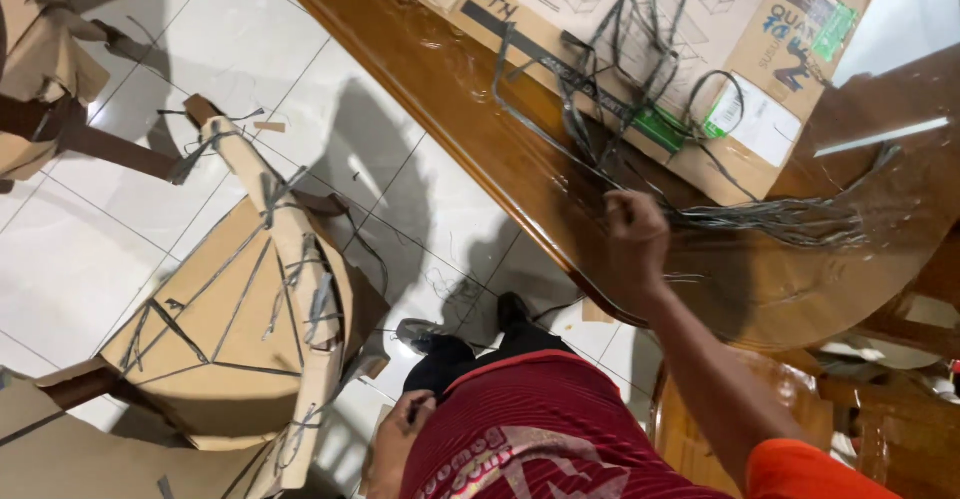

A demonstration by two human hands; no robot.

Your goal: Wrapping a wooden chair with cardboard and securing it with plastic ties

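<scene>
My right hand (634,236) is closed over a bundle of thin grey straps (770,221) lying on the glossy brown wooden table (470,109). More grey straps (620,69) lie tangled on a flattened cardboard box (700,19) further along the table. My left hand (397,439) rests low by my hip against red shorts; what it holds, if anything, is not visible. A cardboard structure (250,309) bound with grey straps stands on the white tiled floor to the left.
Another cardboard piece (40,69) on a dark stand is at the top left. A flat cardboard sheet (80,459) lies at the bottom left. A wooden chair (880,409) stands at the lower right. My dark shoe (515,311) is on the tiles.
</scene>
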